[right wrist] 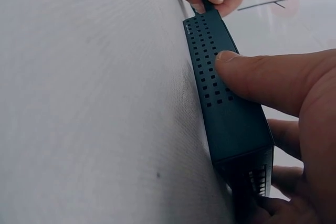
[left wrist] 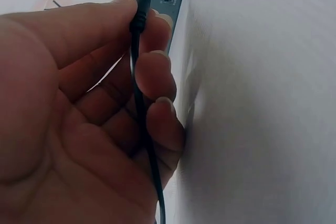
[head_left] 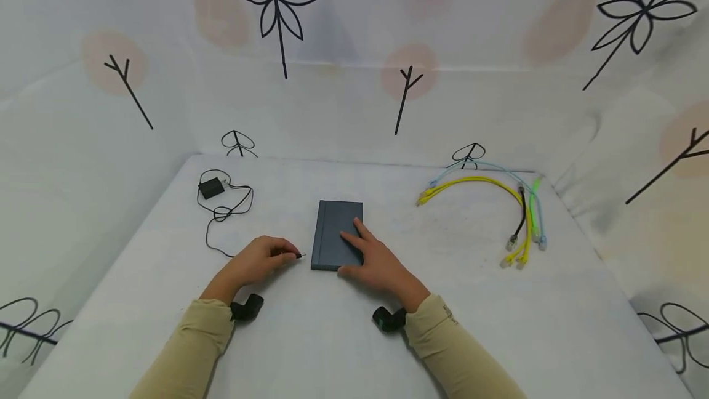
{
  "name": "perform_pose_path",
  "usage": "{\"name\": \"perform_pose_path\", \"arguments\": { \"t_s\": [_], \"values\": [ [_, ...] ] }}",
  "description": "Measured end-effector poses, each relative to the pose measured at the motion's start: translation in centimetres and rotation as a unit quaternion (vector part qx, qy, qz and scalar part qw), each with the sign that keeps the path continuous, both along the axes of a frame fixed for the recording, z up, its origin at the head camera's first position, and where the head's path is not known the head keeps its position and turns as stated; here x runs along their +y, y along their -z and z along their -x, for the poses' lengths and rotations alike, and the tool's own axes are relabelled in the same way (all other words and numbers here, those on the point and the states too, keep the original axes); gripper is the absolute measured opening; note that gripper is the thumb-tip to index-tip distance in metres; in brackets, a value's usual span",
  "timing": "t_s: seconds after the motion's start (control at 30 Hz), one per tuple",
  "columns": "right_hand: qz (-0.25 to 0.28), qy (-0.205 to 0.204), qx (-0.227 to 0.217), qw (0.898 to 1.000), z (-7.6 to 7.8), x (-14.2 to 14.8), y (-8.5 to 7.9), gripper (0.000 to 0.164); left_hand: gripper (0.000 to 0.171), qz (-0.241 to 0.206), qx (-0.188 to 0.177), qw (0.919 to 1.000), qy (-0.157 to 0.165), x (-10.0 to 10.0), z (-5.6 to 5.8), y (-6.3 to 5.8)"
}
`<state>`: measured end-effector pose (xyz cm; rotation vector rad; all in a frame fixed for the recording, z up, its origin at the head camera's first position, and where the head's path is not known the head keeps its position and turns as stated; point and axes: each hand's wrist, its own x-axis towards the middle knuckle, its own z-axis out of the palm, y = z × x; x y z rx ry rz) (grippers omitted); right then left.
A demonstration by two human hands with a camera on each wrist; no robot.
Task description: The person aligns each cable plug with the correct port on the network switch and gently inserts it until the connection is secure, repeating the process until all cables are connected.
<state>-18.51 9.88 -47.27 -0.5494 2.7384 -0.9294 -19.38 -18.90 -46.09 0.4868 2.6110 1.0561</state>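
A flat dark grey box, which looks like a network switch (head_left: 331,226), lies on the white table. My left hand (head_left: 259,261) pinches a black barrel plug (left wrist: 140,11) between thumb and forefinger, its metal tip pointing at the switch's left side. The plug's thin cord (left wrist: 138,85) runs down across the curled fingers. In the head view a small gap separates tip and switch. My right hand (head_left: 382,263) holds the switch's right part. Its thumb (right wrist: 247,77) presses the vented side (right wrist: 207,61), and other fingers lie over the top and round the end with the port (right wrist: 258,182).
At the back left, the cord's black power adapter (head_left: 211,188) lies beside loose coils. Yellow network cables (head_left: 487,181), a light blue one (head_left: 501,169), a short black one (head_left: 520,220) and a green one (head_left: 533,208) lie at the right. Patterned white cloth walls surround the table.
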Motion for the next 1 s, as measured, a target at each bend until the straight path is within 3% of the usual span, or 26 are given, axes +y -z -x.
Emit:
{"name": "perform_pose_path", "arguments": {
  "t_s": [0.23,0.8,1.0],
  "values": [
    [0.005,-0.004,-0.009,1.0,-0.3,0.0,-0.2,0.077,0.014,0.01,-0.019,0.9997,-0.006,0.1,-0.1,0.5],
    [0.007,0.001,-0.003,1.0,-0.4,0.0,-0.4,0.075,0.012,0.013,0.011,0.9998,-0.005,1.2,-0.4,0.6],
    [0.006,0.003,0.001,1.0,-0.1,0.1,-0.3,0.075,0.012,0.009,0.006,0.9999,-0.009,1.3,-0.3,0.5]
  ]
}}
